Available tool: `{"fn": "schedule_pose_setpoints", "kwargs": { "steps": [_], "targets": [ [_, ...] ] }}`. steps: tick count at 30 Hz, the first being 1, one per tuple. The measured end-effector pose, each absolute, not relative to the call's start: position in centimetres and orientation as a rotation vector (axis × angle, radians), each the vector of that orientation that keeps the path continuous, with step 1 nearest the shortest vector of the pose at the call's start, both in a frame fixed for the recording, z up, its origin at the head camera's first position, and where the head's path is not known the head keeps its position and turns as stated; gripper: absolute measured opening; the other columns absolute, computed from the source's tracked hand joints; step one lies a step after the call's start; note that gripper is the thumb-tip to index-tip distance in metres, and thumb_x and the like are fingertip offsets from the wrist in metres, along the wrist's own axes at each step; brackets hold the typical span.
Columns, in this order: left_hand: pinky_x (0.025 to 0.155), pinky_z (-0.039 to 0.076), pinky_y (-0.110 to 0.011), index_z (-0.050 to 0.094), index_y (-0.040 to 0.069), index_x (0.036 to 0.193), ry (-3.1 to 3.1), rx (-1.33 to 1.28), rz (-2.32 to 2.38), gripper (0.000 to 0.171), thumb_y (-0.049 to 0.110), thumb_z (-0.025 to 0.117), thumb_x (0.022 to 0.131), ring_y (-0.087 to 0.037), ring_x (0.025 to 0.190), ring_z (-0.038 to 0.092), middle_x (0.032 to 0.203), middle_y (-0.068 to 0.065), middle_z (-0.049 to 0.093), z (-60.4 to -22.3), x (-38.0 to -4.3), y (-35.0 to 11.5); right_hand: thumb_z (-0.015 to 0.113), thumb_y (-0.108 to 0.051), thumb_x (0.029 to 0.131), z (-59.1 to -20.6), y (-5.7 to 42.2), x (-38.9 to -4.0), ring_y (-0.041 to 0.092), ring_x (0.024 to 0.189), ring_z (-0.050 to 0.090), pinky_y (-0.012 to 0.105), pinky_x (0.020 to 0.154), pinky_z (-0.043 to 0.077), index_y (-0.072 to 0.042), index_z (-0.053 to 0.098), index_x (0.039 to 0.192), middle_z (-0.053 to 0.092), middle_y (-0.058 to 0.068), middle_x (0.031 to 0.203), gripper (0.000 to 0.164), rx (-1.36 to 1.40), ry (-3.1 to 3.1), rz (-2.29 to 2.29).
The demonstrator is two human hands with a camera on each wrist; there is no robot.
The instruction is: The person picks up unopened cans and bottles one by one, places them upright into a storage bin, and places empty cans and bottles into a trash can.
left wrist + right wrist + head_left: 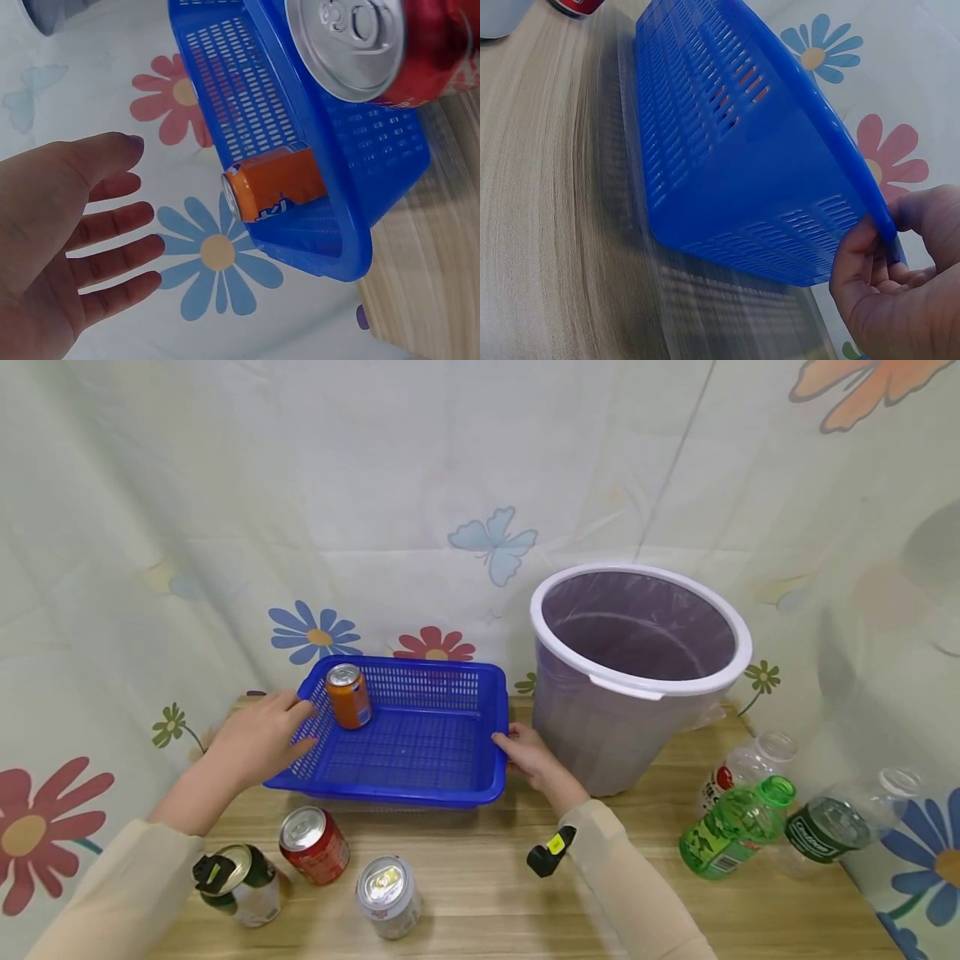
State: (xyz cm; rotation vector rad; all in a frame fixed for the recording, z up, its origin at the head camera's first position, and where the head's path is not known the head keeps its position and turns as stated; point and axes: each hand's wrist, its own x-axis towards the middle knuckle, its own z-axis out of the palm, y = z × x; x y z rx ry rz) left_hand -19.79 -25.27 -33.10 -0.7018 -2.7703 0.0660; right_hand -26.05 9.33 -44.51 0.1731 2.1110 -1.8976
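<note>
A blue plastic basket (405, 795) with slotted walls stands against the curtain. Inside its left end is an orange soda can (348, 697), upright. My right hand (531, 755) pinches the basket's right rim, thumb over the top and fingers curled beneath, as the right wrist view shows. My left hand (258, 735) hovers by the basket's left end, fingers loosely spread and holding nothing; the left wrist view shows its palm and a gap to the basket. In front of the basket stand a red can (315, 846), a white can (388, 897) and a green-and-white can (246, 887).
A tall bin (600, 735) with a white rim and a clear liner stands right of the basket. Farther right are a green plastic bottle (731, 831) and two clear bottles, one red-labelled (742, 768), one green-labelled (832, 822). A flowered curtain (390, 527) hangs behind the wooden table (480, 877).
</note>
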Motion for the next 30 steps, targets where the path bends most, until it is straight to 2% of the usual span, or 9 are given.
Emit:
{"fn": "schedule_pose_setpoints", "kwargs": {
  "steps": [7, 14, 19, 26, 30],
  "targets": [
    [0.073, 0.051, -0.048, 0.062, 0.001, 0.102, -2.746, -0.717, 0.034, 0.037, 0.022, 0.074, 0.075, -0.034, 0.087, 0.059, 0.096, -0.017, 0.060, -33.4, -18.7, -25.8, 0.049, -0.013, 0.093, -44.7, 9.4, -26.2, 0.014, 0.074, 0.058, 0.028, 0.065, 0.051, 0.005, 0.046, 0.114, 0.057, 0.021, 0.105, 0.028, 0.177, 2.107, -1.905],
    [0.068, 0.052, -0.047, 0.061, 0.001, 0.106, -2.769, -0.692, 0.018, 0.040, 0.024, 0.073, 0.076, -0.034, 0.087, 0.059, 0.099, -0.017, 0.061, -34.0, -17.4, -26.0, 0.048, -0.012, 0.092, -44.5, 9.3, -26.1, 0.013, 0.071, 0.057, 0.029, 0.065, 0.050, 0.006, 0.045, 0.115, 0.057, 0.024, 0.108, 0.029, 0.162, 2.098, -1.914],
    [0.065, 0.052, -0.044, 0.062, 0.002, 0.104, -2.714, -0.719, 0.008, 0.042, 0.026, 0.076, 0.072, -0.031, 0.083, 0.060, 0.098, -0.016, 0.061, -34.7, -16.4, -26.3, 0.049, -0.012, 0.092, -44.4, 9.3, -26.0, 0.013, 0.071, 0.057, 0.029, 0.065, 0.050, 0.005, 0.045, 0.115, 0.057, 0.024, 0.108, 0.030, 0.169, 2.097, -1.904],
    [0.078, 0.050, -0.052, 0.059, 0.003, 0.115, -2.811, -0.660, -0.045, 0.053, 0.030, 0.076, 0.073, -0.039, 0.100, 0.057, 0.114, -0.020, 0.057, -35.2, -14.7, -26.7, 0.049, -0.011, 0.091, -44.5, 9.2, -26.0, 0.012, 0.069, 0.057, 0.027, 0.062, 0.050, 0.006, 0.046, 0.113, 0.059, 0.021, 0.104, 0.027, 0.157, 2.091, -1.931],
    [0.079, 0.049, -0.055, 0.057, 0.005, 0.118, -2.850, -0.631, -0.084, 0.055, 0.032, 0.076, 0.073, -0.042, 0.105, 0.054, 0.121, -0.021, 0.054, -35.7, -14.0, -27.0, 0.049, -0.010, 0.091, -44.6, 9.3, -26.0, 0.011, 0.067, 0.057, 0.026, 0.060, 0.049, 0.006, 0.046, 0.113, 0.060, 0.018, 0.100, 0.027, 0.155, 2.086, -1.939]
  ]
}}
